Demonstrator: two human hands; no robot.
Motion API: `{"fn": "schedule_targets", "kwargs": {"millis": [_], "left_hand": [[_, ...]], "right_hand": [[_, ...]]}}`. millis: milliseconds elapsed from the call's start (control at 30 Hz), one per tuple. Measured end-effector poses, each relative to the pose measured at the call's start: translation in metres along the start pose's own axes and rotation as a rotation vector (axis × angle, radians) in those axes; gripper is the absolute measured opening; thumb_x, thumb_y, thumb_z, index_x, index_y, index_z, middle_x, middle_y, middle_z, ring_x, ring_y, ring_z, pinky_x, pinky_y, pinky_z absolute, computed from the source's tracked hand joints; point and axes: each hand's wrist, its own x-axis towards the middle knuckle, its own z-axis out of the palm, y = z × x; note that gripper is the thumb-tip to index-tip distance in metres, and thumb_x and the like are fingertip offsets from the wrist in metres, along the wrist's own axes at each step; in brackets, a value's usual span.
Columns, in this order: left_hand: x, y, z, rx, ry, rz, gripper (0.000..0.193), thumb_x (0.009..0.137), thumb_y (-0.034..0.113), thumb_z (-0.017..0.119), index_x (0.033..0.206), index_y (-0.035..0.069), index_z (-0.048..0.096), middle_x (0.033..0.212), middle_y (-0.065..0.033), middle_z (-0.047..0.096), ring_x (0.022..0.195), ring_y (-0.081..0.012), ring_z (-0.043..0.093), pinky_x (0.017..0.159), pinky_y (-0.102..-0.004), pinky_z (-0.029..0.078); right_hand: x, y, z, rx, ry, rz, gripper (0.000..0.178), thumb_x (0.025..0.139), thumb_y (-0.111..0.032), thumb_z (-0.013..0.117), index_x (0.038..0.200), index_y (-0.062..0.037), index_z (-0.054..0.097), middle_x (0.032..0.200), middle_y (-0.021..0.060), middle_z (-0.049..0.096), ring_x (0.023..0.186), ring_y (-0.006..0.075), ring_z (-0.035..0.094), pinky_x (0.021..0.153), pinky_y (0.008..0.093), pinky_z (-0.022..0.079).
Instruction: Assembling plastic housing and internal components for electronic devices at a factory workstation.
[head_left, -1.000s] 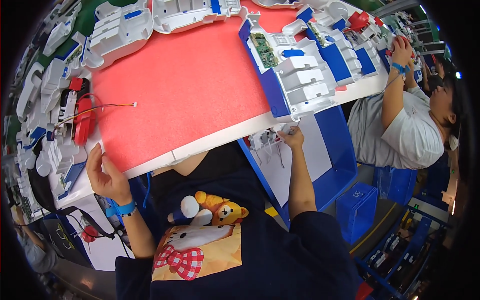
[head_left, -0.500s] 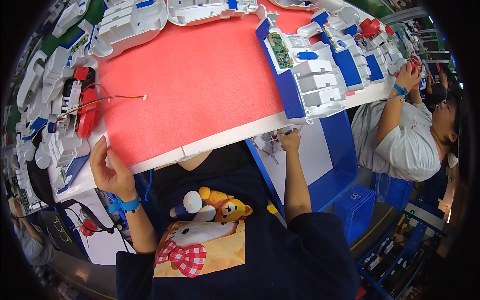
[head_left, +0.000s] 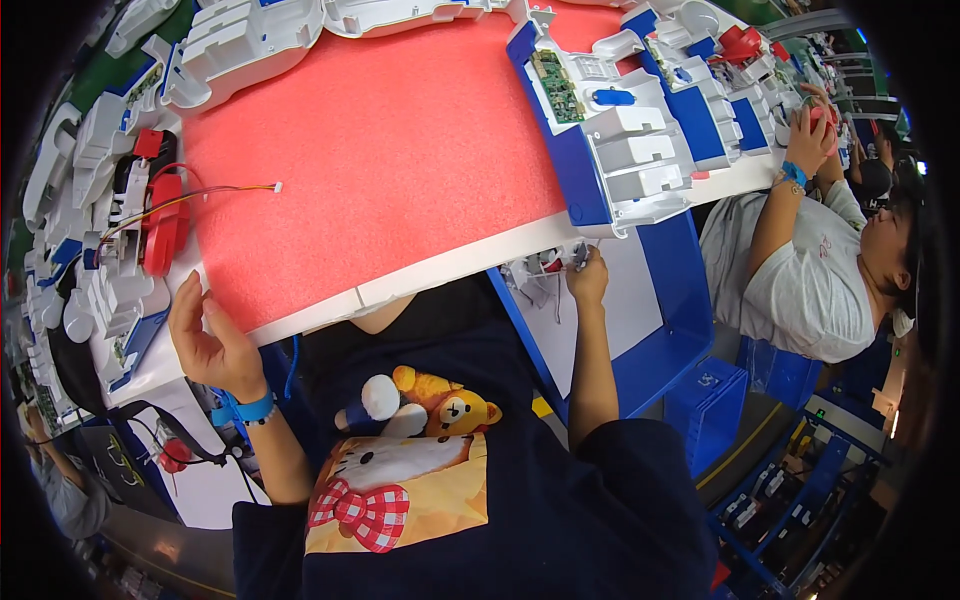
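Note:
My left hand point(head_left: 214, 345) rests at the front left edge of the table, fingers stretched and apart, holding nothing. Below the table's front edge, my right hand point(head_left: 589, 276) reaches into a blue bin point(head_left: 688, 290). Its fingers are closed round a small grey part point(head_left: 579, 257) whose kind I cannot make out. Beside that hand, small white and red parts with thin wires point(head_left: 545, 268) lie at the bin's far left. A white plastic housing half point(head_left: 640, 150) with blue sides and a green circuit board point(head_left: 556, 87) stands on the table above my right hand.
A pink foam mat point(head_left: 370, 150) covers the table. At the left lie a red and black part point(head_left: 165, 225), a multicoloured cable point(head_left: 235, 187) and piled white housings point(head_left: 105, 150). More housings line the far edge. A co-worker point(head_left: 810, 260) handles a red part at the right.
My right hand has risen slightly within the bin, and the small grey part shows between its fingers. The left hand has shifted slightly left in view. The co-worker's hands have moved.

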Motion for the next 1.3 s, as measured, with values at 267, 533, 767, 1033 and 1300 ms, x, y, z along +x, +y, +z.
{"fn": "schedule_targets", "kwargs": {"millis": [267,533,767,1033,1300], "left_hand": [[0.000,-0.001,-0.002,-0.008,0.013,-0.020,0.018,0.077,-0.005,0.045,0.095,-0.006,0.051,0.098,-0.0172,0.054,0.092,-0.0238,0.053,0.077,-0.0291,0.044],[-0.001,0.001,0.000,-0.029,0.028,-0.055,0.018,0.078,-0.004,0.045,0.095,-0.006,0.051,0.098,-0.0172,0.054,0.091,-0.0238,0.053,0.077,-0.0293,0.044],[-0.001,0.000,-0.003,-0.007,0.015,-0.043,0.018,0.078,-0.005,0.044,0.095,-0.006,0.050,0.098,-0.0172,0.054,0.091,-0.0236,0.053,0.077,-0.0290,0.044],[0.000,0.001,-0.003,0.019,0.010,-0.034,0.018,0.078,-0.006,0.044,0.095,-0.006,0.051,0.098,-0.0174,0.054,0.090,-0.0234,0.053,0.079,-0.0291,0.043],[0.001,0.001,-0.004,0.031,0.014,-0.037,0.017,0.078,-0.005,0.044,0.094,-0.006,0.051,0.097,-0.0172,0.055,0.090,-0.0231,0.054,0.079,-0.0291,0.043]], "right_hand": [[-0.031,-0.046,-0.011,0.042,-0.003,-0.985,0.030,0.063,0.001,0.049,0.093,-0.0010,0.052,0.102,0.0151,0.048,0.099,0.0323,0.044,0.087,0.0430,0.033],[-0.013,-0.028,0.029,-0.357,-0.096,-1.110,0.041,0.064,-0.011,0.054,0.104,-0.0035,0.048,0.106,0.0128,0.046,0.103,0.0270,0.041,0.093,0.0459,0.024],[-0.025,-0.041,0.009,-0.238,-0.168,-0.993,0.068,0.042,-0.026,0.073,0.100,0.0003,0.049,0.102,0.0148,0.048,0.097,0.0277,0.045,0.089,0.0420,0.029],[-0.021,-0.052,0.016,-0.284,-0.319,-0.619,0.081,0.041,-0.041,0.077,0.102,0.0019,0.047,0.097,0.0169,0.053,0.084,0.0286,0.055,0.075,0.0352,0.043],[-0.011,-0.065,0.019,-0.229,-0.465,-0.473,0.086,0.040,-0.042,0.077,0.109,0.0004,0.045,0.102,0.0169,0.053,0.087,0.0275,0.056,0.075,0.0342,0.045]]}}
